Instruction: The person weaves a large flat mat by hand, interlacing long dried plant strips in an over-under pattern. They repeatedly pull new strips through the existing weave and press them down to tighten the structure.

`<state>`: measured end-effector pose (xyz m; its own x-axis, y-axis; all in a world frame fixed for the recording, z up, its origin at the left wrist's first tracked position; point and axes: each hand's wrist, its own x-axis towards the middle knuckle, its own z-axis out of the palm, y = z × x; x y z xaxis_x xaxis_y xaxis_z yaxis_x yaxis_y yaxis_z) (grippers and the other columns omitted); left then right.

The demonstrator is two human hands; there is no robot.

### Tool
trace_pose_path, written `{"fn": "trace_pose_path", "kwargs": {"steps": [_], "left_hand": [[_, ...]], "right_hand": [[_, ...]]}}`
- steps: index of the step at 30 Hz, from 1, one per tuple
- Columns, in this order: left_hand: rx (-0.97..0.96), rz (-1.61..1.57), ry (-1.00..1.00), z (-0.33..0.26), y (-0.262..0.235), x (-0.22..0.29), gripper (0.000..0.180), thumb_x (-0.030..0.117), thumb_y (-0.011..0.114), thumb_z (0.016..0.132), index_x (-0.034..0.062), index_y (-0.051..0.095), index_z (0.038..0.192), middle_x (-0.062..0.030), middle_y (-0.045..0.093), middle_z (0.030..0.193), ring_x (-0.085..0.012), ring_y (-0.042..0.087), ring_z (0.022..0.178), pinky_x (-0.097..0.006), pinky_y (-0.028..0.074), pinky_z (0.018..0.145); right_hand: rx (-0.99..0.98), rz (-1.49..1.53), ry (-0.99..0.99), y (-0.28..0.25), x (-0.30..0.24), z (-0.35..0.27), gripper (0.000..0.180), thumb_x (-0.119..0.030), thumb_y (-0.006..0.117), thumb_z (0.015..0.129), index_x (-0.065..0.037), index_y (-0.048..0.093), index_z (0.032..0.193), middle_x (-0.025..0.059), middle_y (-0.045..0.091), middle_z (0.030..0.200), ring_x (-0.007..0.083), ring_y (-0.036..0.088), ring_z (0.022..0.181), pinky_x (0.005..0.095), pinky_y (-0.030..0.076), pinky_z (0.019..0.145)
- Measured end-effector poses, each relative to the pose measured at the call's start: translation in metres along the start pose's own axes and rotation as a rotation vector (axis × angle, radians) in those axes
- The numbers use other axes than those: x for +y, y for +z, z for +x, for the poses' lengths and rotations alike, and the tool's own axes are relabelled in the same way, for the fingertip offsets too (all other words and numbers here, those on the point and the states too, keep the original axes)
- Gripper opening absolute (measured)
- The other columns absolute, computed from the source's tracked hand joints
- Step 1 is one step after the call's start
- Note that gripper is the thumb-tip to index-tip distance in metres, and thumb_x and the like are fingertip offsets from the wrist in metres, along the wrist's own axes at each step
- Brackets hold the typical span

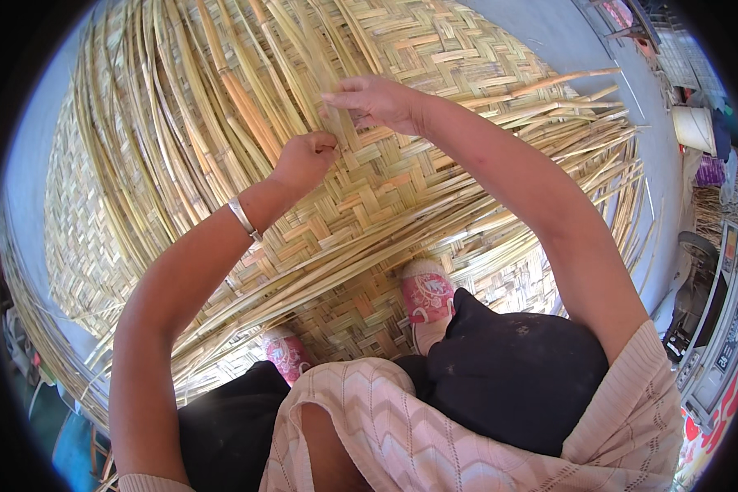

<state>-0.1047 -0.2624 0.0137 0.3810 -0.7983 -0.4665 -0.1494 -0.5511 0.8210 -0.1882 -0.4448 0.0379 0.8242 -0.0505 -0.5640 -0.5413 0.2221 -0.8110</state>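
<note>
A woven mat point(369, 197) of split reed strips lies under both hands, with a herringbone weave. My left hand point(305, 160), with a silver bracelet at its wrist, is closed low over the weave, thumb against fingers; what it pinches is hidden. Just right of it and farther off, my right hand point(377, 102) has its fingers curled about a pale reed strip point(324, 70), which is blurred by motion and runs away from me. Loose lengthwise reed strips point(189, 107) spread across the mat beyond and left of my hands.
A bundle of crosswise reed strips point(320, 266) runs between my hands and my feet in pink patterned slippers point(426, 293). More strip ends point(590, 119) stick out past the mat's right edge. At the right stand a white bucket point(694, 129) and a vehicle point(717, 303).
</note>
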Motion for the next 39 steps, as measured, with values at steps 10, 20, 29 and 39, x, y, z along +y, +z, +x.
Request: {"fn": "trace_pose_path", "kwargs": {"steps": [10, 20, 29, 39], "left_hand": [[0.071, -0.243, 0.020, -0.019, -0.001, -0.016, 0.034, 0.003, 0.050, 0.091, 0.0004, 0.055, 0.124, -0.0084, 0.058, 0.111, -0.0181, 0.063, 0.098, -0.030, 0.051, 0.085], [-0.250, 1.093, 0.268, -0.036, -0.006, 0.006, 0.045, 0.007, 0.052, 0.089, 0.0048, 0.047, 0.133, -0.0112, 0.048, 0.132, -0.0281, 0.056, 0.113, -0.037, 0.045, 0.095], [-0.177, 0.910, 0.391, -0.115, -0.049, -0.054, 0.034, 0.015, 0.048, 0.094, 0.0071, 0.055, 0.126, -0.0094, 0.051, 0.135, -0.0286, 0.053, 0.117, -0.041, 0.043, 0.101], [0.986, -1.080, -0.419, -0.242, -0.158, -0.191, 0.039, 0.016, 0.050, 0.097, -0.0014, 0.043, 0.132, -0.0190, 0.062, 0.113, -0.0259, 0.064, 0.097, -0.032, 0.054, 0.078]], "right_hand": [[0.278, -0.233, -0.107, 0.011, 0.031, -0.018, 0.044, -0.026, 0.062, 0.087, 0.001, 0.059, 0.121, 0.0125, 0.065, 0.111, 0.0189, 0.061, 0.101, 0.0311, 0.048, 0.087], [0.413, -0.853, -0.291, 0.040, 0.050, -0.031, 0.034, -0.013, 0.053, 0.086, -0.005, 0.059, 0.119, 0.0162, 0.062, 0.109, 0.0328, 0.059, 0.103, 0.0386, 0.047, 0.090], [0.186, -1.653, -0.527, 0.057, 0.063, -0.040, 0.047, -0.004, 0.054, 0.081, -0.005, 0.049, 0.127, 0.0146, 0.050, 0.115, 0.0330, 0.049, 0.115, 0.0392, 0.046, 0.092], [-0.257, -1.886, -0.151, 0.076, -0.016, -0.025, 0.036, -0.004, 0.053, 0.083, -0.004, 0.056, 0.118, 0.0179, 0.058, 0.106, 0.0324, 0.058, 0.104, 0.0421, 0.049, 0.085]]}}
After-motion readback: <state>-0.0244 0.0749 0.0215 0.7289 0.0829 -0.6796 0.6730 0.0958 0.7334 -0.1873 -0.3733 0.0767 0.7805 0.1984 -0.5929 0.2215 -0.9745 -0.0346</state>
